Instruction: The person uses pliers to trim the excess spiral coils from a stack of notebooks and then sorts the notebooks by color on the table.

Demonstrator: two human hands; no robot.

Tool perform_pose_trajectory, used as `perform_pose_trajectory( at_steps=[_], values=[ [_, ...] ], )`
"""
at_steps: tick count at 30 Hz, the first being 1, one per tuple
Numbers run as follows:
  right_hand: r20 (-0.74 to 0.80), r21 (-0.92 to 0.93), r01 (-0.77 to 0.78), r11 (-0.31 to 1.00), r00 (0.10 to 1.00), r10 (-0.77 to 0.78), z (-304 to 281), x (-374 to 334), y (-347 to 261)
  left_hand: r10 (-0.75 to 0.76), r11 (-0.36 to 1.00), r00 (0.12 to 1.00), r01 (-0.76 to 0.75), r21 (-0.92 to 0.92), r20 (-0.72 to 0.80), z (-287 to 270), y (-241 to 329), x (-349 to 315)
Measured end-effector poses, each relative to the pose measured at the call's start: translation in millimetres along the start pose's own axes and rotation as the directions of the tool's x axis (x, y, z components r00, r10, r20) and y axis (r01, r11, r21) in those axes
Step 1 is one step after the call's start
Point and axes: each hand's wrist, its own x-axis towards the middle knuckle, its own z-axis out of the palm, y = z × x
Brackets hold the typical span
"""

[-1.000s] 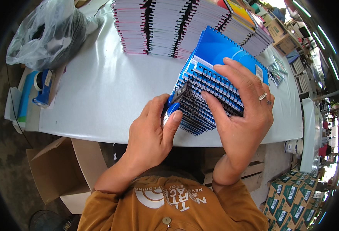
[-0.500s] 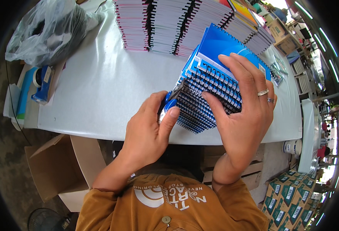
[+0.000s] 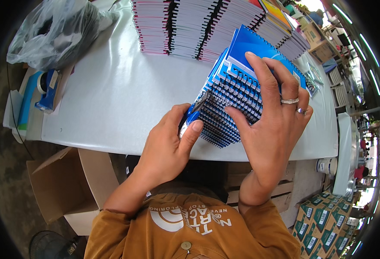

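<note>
The blue spiral-bound notebooks (image 3: 237,93) stand in a stack at the near side of the white-covered table (image 3: 108,112), black coil spines turned toward the person. The left hand (image 3: 170,140) is closed round a pair of small blue-handled pliers (image 3: 192,116), whose narrow metal jaws point at the left end of the spines, in the upper part of the stack. Whether the jaws bite on a coil cannot be told. The right hand (image 3: 274,110) is spread, thumb at the spine face and fingers over the top cover; firm contact cannot be confirmed.

Progress: coils are threaded through all spines that show clearly. Work at the coil ends appears, in my judgement, to be under way. The ends are too small to inspect, so the number dealt with and the number remaining cannot be established. Behind stands a larger block of spiral-bound books (image 3: 190,30), with neither hand on it.

Markings: the top blue cover bears a pale label (image 3: 297,77) near its right edge, too small to read. The brown shirt (image 3: 190,220) carries large white lettering, upside down in this view. The patterned cartons (image 3: 321,224) at lower right bear repeated printed labels on green panels. No lettering is legible on the open cardboard box (image 3: 60,185) at lower left.
</note>
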Motion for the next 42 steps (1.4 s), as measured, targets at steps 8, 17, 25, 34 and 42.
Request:
perform_pose_trajectory(
  at_steps=[8, 17, 25, 34, 42],
  values=[
    [0.003, -0.066, 0.006, 0.998, 1.000, -0.006, 0.5, -0.8, 0.2, -0.114, 0.858, 0.960, 0.225, -0.461, 0.255, -7.2, -7.3, 0.8],
    [0.012, -0.092, 0.000, 0.996, 1.000, 0.001, 2.4, -1.8, -1.7, -0.101, 0.486, 0.874, 0.460, -0.743, 0.475, -3.8, -17.8, 2.4],
    [0.017, -0.115, 0.002, 0.993, 1.000, 0.000, 4.2, -2.1, -0.8, 0.015, 0.283, 0.823, 0.541, -0.792, 0.568, -11.6, -24.9, 4.6],
    [0.018, -0.095, -0.007, 0.995, 1.000, 0.009, 3.7, -2.3, -1.8, 0.044, 0.263, 0.783, 0.590, -0.764, 0.620, -12.0, -25.2, 6.8],
    [0.019, -0.078, -0.001, 0.997, 1.000, 0.003, 3.9, -2.4, -3.4, 0.143, 0.968, 0.978, -0.107, 0.228, -0.152, 13.1, -28.4, 1.2]
  ],
)
